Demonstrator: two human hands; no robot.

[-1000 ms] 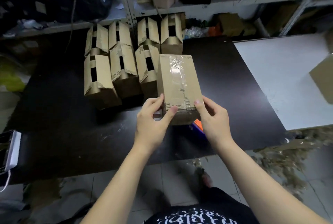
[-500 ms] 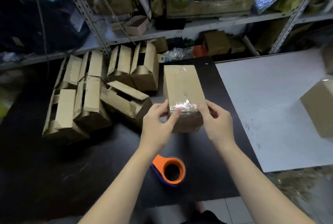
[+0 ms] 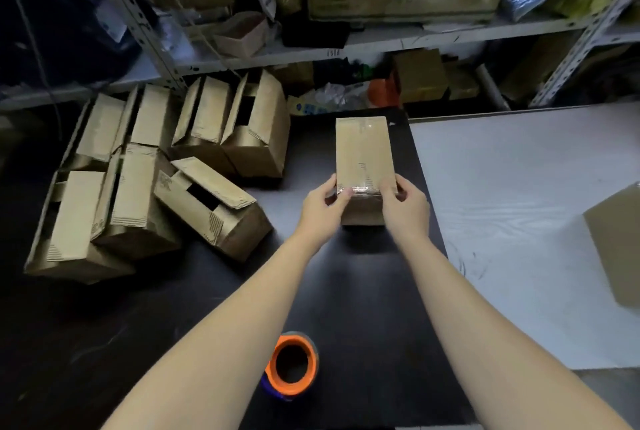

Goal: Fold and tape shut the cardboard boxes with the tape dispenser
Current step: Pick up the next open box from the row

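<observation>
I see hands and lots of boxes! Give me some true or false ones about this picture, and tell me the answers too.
1. The left hand and the right hand both hold the taped box. True.
2. The tape dispenser is in the right hand. False: it lies on the black table, near the person, and no hand touches it.
3. The boxes on the left have open flaps. True.
4. The tape dispenser is green. False: it is orange.
5. The white table has nothing on it. False: a brown box sits at its right side.
</observation>
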